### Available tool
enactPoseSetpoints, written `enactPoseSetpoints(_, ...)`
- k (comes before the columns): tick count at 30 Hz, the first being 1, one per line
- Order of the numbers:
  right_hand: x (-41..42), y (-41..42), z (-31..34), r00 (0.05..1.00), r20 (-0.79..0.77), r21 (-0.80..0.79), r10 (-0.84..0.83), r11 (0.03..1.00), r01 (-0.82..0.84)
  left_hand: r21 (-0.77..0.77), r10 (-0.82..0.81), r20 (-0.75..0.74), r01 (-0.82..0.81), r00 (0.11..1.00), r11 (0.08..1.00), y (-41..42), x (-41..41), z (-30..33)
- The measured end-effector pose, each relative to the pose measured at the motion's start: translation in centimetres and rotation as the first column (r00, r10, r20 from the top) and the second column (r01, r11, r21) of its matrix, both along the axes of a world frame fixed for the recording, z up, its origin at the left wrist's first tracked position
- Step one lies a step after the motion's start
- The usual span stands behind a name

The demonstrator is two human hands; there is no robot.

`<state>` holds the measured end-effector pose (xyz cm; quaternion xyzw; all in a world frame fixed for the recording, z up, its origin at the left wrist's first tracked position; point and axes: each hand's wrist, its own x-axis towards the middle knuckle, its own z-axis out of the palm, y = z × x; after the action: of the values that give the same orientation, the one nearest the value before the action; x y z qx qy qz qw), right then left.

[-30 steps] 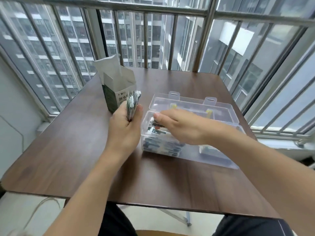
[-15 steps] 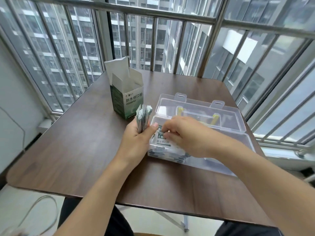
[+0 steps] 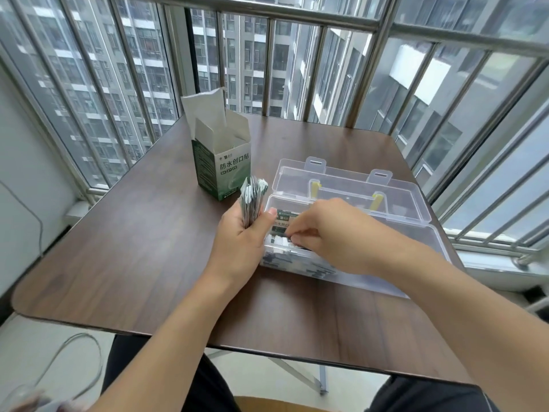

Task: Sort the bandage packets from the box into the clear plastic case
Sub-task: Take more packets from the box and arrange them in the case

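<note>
Window bars [image 3: 297, 69] and tall apartment blocks fill the background behind the brown wooden table [image 3: 133, 248] where I work, and I place everything else by the clear plastic case [image 3: 416, 233] on it.

That case lies open, its lid [image 3: 341, 185] folded back flat on the far side. Its near left compartment already holds a good layer of bandage packets [image 3: 285, 257], green and white, seen through the front wall. The stretch of case to the right of them looks bare, though my forearm covers part of it.

Beyond the case's left end stands the box [image 3: 221, 162], upright, its top flaps open. I cannot see down into it, so I cannot tell whether any packets are left there.

Just beside the left end wall of the case, my left hand [image 3: 240, 242] grips an upright stack of packets [image 3: 252, 200], fingers and thumb curled round its lower half, the tops fanning out above.

Over the left compartment, my right hand [image 3: 323, 230] reaches down with its fingers [image 3: 300, 237] bent onto the top packet. They seem to pinch or press its edge, but I cannot tell which for sure.

I judge the sorting well under way: one layer is in, and the handful in my left hand has yet to go in, plus whatever the box may hide.
</note>
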<state>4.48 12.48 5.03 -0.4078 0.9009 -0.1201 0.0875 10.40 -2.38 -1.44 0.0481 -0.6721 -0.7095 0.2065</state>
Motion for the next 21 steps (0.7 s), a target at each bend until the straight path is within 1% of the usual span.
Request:
enactPoseSetpoints(4, 0.1, -0.6, 0.5, 0.999, -0.022, -0.009, -0.035, 0.999, 0.035, -0.014, 0.003, 0.003, -0.003, 1.000, 1.000, 0.0, 0.0, 0.0)
enactPoseSetpoints(7, 0.2, -0.6, 1.1, 0.991, -0.056, -0.105, -0.124, 0.988, 0.117, -0.010, 0.003, -0.001, -0.003, 1.000, 1.000, -0.1, 0.1, 0.1)
enactPoseSetpoints(9, 0.0, -0.6, 1.1, 0.984, -0.092, -0.127, -0.151, 0.982, 0.139, 0.003, -0.009, 0.004, 0.009, 1.000, 1.000, -0.1, 0.1, 0.2)
enactPoseSetpoints(11, 0.0, -0.6, 0.8, 0.982, -0.109, -0.098, -0.155, 0.985, 0.145, 0.016, -0.025, 0.008, 0.025, 1.000, 1.000, -0.1, 0.1, 0.2)
enactPoseSetpoints(13, 0.0, -0.6, 0.2, 0.976, -0.158, -0.062, -0.149, 0.988, 0.141, 0.028, -0.027, 0.001, 0.027, 1.000, 0.999, -0.1, 0.1, 0.2)
enactPoseSetpoints(16, 0.0, -0.5, 0.0, 0.965, -0.212, -0.062, -0.155, 0.987, 0.145, 0.022, -0.018, -0.009, 0.019, 1.000, 1.000, 0.0, 0.1, 0.3)
enactPoseSetpoints(21, -0.1, -0.6, 0.5, 0.972, -0.193, 0.071, -0.134, 0.986, 0.150, 0.035, -0.025, 0.000, 0.025, 1.000, 0.999, -0.1, 0.0, 0.2)
